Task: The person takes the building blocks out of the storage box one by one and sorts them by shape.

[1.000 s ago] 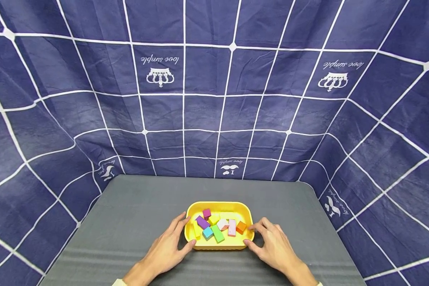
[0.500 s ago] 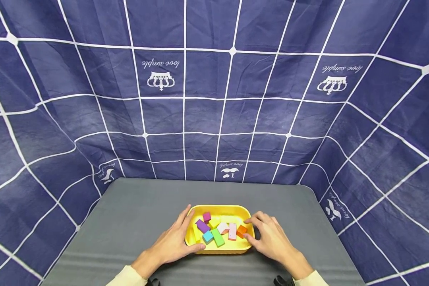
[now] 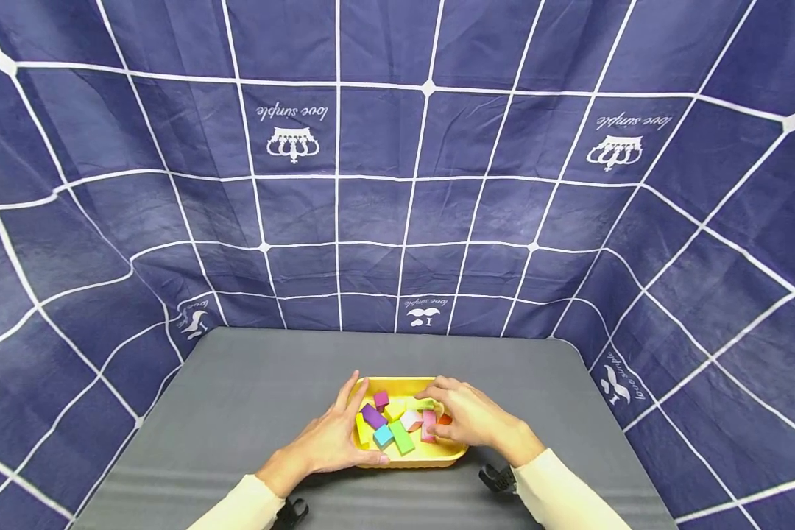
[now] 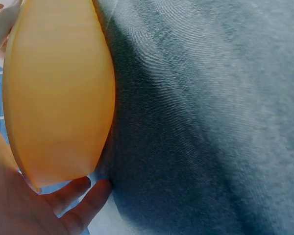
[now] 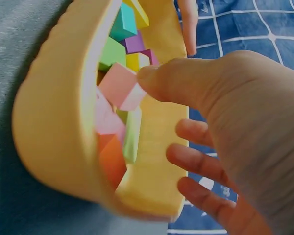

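A yellow plastic tray holds several coloured toy blocks. My left hand grips its left end, thumb along the front rim and fingers spread at the back corner; the left wrist view shows this hand at the tray's end. Over the tray's right half is my right hand, fingers apart. In the right wrist view its thumb overlaps the edge of a pale pink block, while the other fingers stay well away. Pink, orange and yellow-green blocks lie close by.
Purple, blue, green and magenta blocks lie in the tray's left and middle. The tray stands on a grey cloth-covered table. A blue curtain with white lines encloses the back and sides.
My right hand has moved from the tray's right end leftward over the blocks, its wrist turning inward. My left thumb has slid a little further along the front rim.
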Motion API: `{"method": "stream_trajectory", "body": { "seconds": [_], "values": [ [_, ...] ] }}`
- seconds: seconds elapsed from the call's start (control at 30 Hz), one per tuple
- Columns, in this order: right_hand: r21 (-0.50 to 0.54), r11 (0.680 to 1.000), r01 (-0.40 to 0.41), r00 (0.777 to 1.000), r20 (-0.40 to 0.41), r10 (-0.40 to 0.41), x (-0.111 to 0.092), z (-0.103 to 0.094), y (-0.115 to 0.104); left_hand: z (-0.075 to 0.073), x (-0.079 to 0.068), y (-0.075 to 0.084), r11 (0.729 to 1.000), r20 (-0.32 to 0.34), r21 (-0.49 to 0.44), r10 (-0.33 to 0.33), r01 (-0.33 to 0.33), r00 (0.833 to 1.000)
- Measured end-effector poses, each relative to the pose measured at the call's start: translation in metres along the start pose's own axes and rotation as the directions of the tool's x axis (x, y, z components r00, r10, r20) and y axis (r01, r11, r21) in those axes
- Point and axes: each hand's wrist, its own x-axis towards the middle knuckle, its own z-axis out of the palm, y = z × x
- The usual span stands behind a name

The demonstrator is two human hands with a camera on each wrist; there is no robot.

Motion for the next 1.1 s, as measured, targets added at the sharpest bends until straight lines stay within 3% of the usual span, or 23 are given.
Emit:
{"method": "stream_trajectory", "body": {
  "seconds": [0.33, 0.57, 1.1],
  "values": [
    [0.081, 0.996, 0.040, 0.990, 0.132, -0.051, 0.031, 0.007, 0.003, 0.003, 0.001, -0.002, 1.000, 0.018, -0.011, -0.017, 0.017, 1.000],
    [0.097, 0.990, 0.099, 0.985, 0.128, -0.111, 0.043, 0.015, 0.005, 0.004, 0.001, -0.003, 1.000, -0.005, -0.011, -0.013, 0.012, 1.000],
    [0.186, 0.981, 0.049, 0.984, 0.159, -0.079, 0.046, 0.025, 0.001, 0.007, 0.000, -0.002, 0.999, -0.027, -0.035, -0.014, 0.013, 1.000]
  ]
}}
